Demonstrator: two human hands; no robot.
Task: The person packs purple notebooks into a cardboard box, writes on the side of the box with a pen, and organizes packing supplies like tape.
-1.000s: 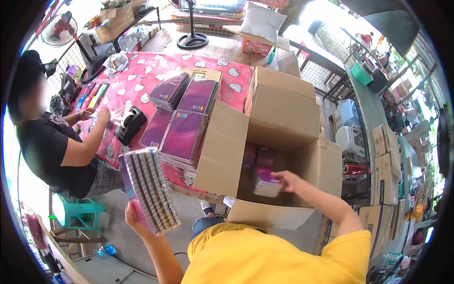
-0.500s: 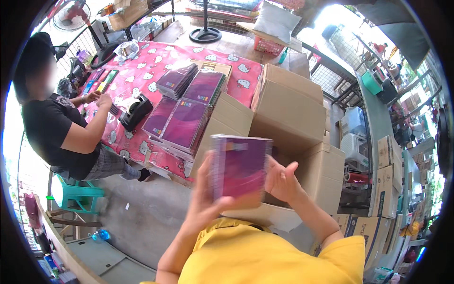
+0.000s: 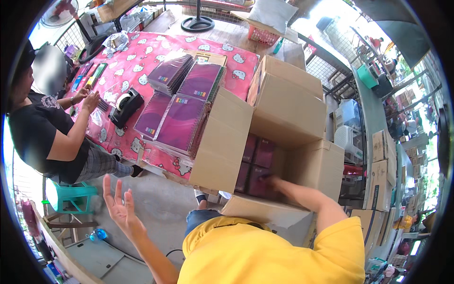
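My right arm reaches down into an open cardboard box (image 3: 314,163). At the right edge of a purple spiral notebook (image 3: 257,183) inside, my right hand (image 3: 273,182) is closed on it, its fingertips dim in shadow. Several more purple notebooks (image 3: 264,152) lie flat beside and beyond that one, in rows. Raised over the floor to the left, my left hand (image 3: 122,208) is open and holds nothing, fingers spread. On the table nearby stand stacks of purple spiral notebooks (image 3: 182,120), some in clear wrap.
A pink patterned cloth covers the table (image 3: 125,71). A black tape dispenser (image 3: 126,108) stands left of the stacks. Another person (image 3: 52,128) handles small items at the table's left side. A teal stool (image 3: 71,196) stands below; a raised box flap (image 3: 222,137) borders the table.
The notebook held up between both hands has gone down into the box with my right hand. My left hand has let go and swung out to the left, fingers spread.
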